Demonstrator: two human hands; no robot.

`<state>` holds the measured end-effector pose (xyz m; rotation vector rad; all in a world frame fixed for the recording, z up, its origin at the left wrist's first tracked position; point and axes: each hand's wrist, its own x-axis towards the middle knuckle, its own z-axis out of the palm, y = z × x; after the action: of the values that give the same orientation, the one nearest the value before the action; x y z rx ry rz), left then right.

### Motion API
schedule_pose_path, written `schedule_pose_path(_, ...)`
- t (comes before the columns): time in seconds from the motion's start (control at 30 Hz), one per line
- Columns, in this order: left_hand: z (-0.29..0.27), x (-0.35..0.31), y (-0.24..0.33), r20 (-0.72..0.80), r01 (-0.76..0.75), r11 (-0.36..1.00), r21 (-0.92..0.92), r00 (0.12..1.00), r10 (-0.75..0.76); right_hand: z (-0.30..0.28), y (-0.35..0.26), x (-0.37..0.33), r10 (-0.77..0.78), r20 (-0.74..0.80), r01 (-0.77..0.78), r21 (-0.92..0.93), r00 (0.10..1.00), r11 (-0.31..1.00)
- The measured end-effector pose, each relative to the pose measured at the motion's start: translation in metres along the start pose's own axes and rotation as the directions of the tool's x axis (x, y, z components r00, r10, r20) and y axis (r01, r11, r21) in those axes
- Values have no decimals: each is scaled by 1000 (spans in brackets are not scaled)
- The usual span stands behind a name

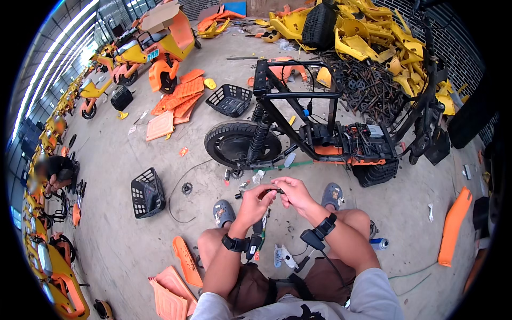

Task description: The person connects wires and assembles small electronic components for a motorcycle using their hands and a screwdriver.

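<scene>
My left hand [257, 201] and my right hand [293, 193] meet in front of my knees, fingers closed in pinches. Between the fingertips is a small dark thin piece [275, 191]; its kind is too small to tell, and the fingers cover most of it. A short black cylindrical end [238, 196] shows just left of my left hand. Beyond the hands stands a stripped black scooter frame [298, 96] with its rear wheel [242, 145] and shock absorber [257, 133] on the left. Its wiring and control units [362, 141] lie exposed on the right.
A black basket [149, 193] lies left, another [229, 100] behind the wheel. Orange panels [173, 290] and a long orange strip [455, 226] flank me. A spray can [379, 244] sits by my right knee. Yellow panels [362, 42] are heaped behind; a person [56, 173] crouches far left.
</scene>
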<state>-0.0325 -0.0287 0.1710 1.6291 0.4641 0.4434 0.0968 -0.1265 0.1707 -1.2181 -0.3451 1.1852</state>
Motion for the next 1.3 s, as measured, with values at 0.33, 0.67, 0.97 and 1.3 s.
schedule_pose_path(0.33,2,5,-10,-36,-258,942,216,962,271,-11,-6,-6,-171,-181,132,-209,969,969)
schedule_pose_path(0.67,-13,-6,-16,-84,-120,906,406,982,167,55,-178,-245,-184,906,828,-245,380,505)
schedule_pose_path(0.97,-12,-5,-15,-32,-112,886,451,989,141,56,-204,-279,89,951,696,-278,295,663)
schedule_pose_path(1.3,-12,-6,-15,-11,-145,873,465,985,170,52,-215,-279,122,927,625,-333,355,706)
